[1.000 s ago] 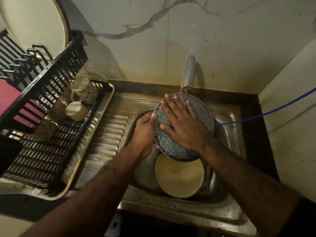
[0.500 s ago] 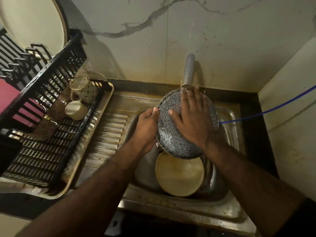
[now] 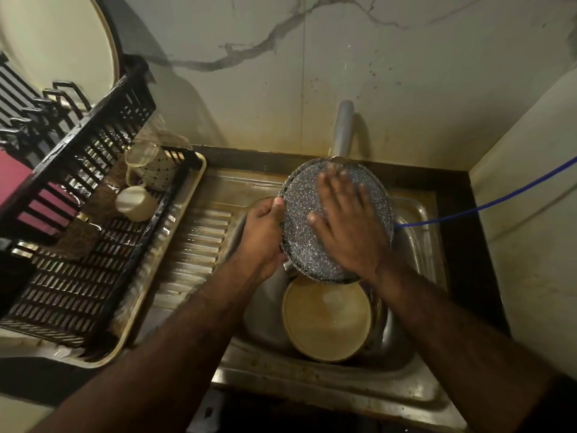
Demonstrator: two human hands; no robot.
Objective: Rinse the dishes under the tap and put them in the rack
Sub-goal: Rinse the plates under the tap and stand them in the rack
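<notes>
Both hands work at the sink (image 3: 415,398). Nearest within its basin lies a cream plate (image 3: 326,320), face up. Just beyond it, over the basin, the left hand (image 3: 260,237) grips the left rim of a speckled grey pan (image 3: 299,214), fingers curled round the edge, holding it tilted. Right hand (image 3: 346,228) lies flat on the pan's speckled surface, fingers straight and spread, their tips blurred. At the sink's far edge the tap (image 3: 342,129) stands with its spout right at the pan's top rim. Left of the sink, the black rack (image 3: 93,270) sits in a cream tray (image 3: 131,335); its far end holds a cream cup (image 3: 135,204) and a dotted mug (image 3: 156,168).
</notes>
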